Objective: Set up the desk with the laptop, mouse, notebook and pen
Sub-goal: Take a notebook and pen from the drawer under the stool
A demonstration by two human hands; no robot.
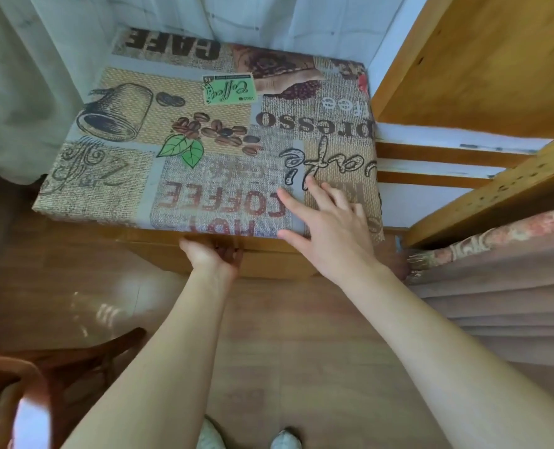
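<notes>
A small desk (133, 131) covered with a coffee-print cloth stands in front of me; nothing lies on it. No laptop, mouse, notebook or pen is in view. My left hand (212, 254) is under the desk's front edge, fingers curled up around the wooden rim beneath the cloth. My right hand (330, 228) rests flat on the cloth near the front right corner, fingers spread, holding nothing.
A wooden shelf unit (483, 76) stands tight against the desk's right side. White curtains (20, 92) hang behind and to the left. A wooden chair (16, 384) is at lower left, a draped fabric (502, 280) at right. My feet show on the wooden floor (301, 351).
</notes>
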